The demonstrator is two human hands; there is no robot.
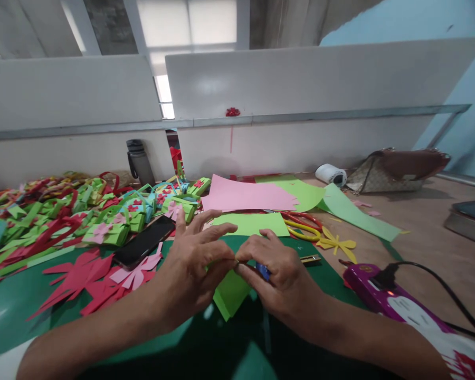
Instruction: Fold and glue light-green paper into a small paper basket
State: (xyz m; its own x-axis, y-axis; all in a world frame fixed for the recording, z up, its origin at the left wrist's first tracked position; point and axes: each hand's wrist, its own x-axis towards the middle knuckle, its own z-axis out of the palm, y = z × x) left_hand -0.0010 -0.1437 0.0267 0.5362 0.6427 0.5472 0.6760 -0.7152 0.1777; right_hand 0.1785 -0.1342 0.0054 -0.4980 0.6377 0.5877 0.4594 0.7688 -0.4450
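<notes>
Between my two hands is a folded piece of light green paper (230, 295), its lower corner pointing down over the green mat. My left hand (200, 264) pinches the paper's upper edge between thumb and fingers. Touching it fingertip to fingertip, my right hand (271, 269) pinches the same edge from the other side. A blue thing (263, 271), partly hidden, shows under my right fingers; I cannot make out its kind. Just beyond the hands lies a flat light green sheet (253, 224). Red paper flower cutouts (77, 274) and a pink one (136, 272) lie left of my left forearm.
A black phone (144, 243) lies at left beside a heap of small green paper bags (106, 232). A dark bottle (140, 161) stands behind. Yellow-handled scissors (304, 230), a pink sheet (249, 195) and a cutter blade (310, 259) lie ahead; a purple power strip (380, 295) is right.
</notes>
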